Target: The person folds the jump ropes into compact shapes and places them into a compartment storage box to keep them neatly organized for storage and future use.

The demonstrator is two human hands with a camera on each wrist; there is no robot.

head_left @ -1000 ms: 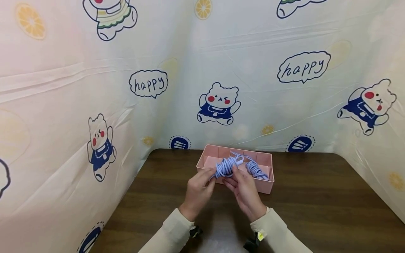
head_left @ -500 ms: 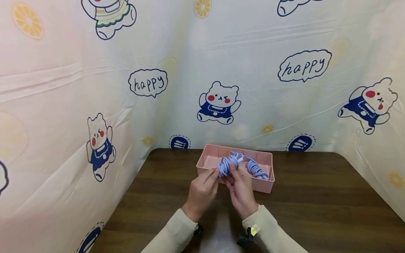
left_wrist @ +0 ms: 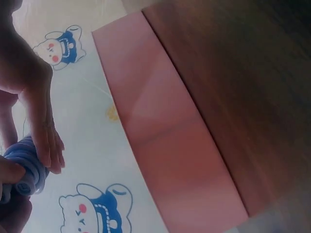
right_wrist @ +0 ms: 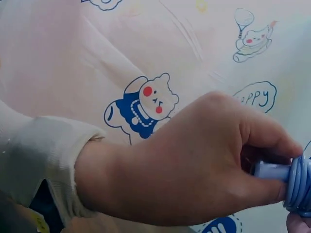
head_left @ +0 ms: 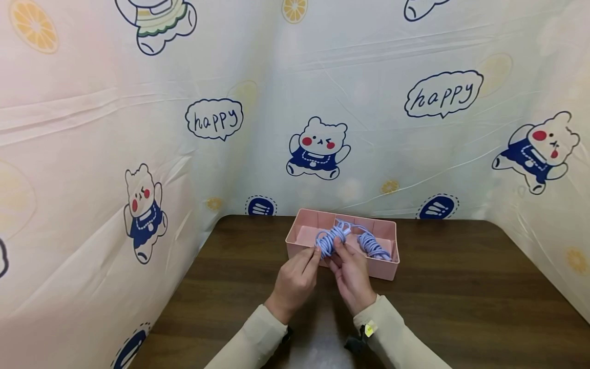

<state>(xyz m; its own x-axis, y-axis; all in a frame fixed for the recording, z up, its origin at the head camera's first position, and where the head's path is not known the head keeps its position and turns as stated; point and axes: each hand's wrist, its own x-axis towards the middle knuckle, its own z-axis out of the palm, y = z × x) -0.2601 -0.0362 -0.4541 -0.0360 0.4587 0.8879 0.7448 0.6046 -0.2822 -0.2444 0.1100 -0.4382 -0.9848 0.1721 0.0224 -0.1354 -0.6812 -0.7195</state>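
A light blue cord [head_left: 328,242], wound into a thick coil, is held up in front of the box, overlapping its near rim in the head view. My left hand [head_left: 294,282] pinches the coil's left end between thumb and fingers. From the right, my right hand [head_left: 352,279] grips the other end, thumb on top. In the right wrist view, a smooth tube-like end piece [right_wrist: 272,171] of the cord shows inside the left hand. A second coiled cord [head_left: 372,246] of the same blue lies in the right part of the pink box [head_left: 384,270].
The box stands near the back of the dark wooden table [head_left: 442,287]. Behind and beside the table hangs a pale curtain [head_left: 382,143] printed with bears and orange slices. A loose blue strand [head_left: 357,226] arches between the held coil and the coil in the box.
My left hand has shifted slightly right, and both wrists have drawn closer together. The coil in my hands has tilted a little more upright. The box and the other cord stay put.
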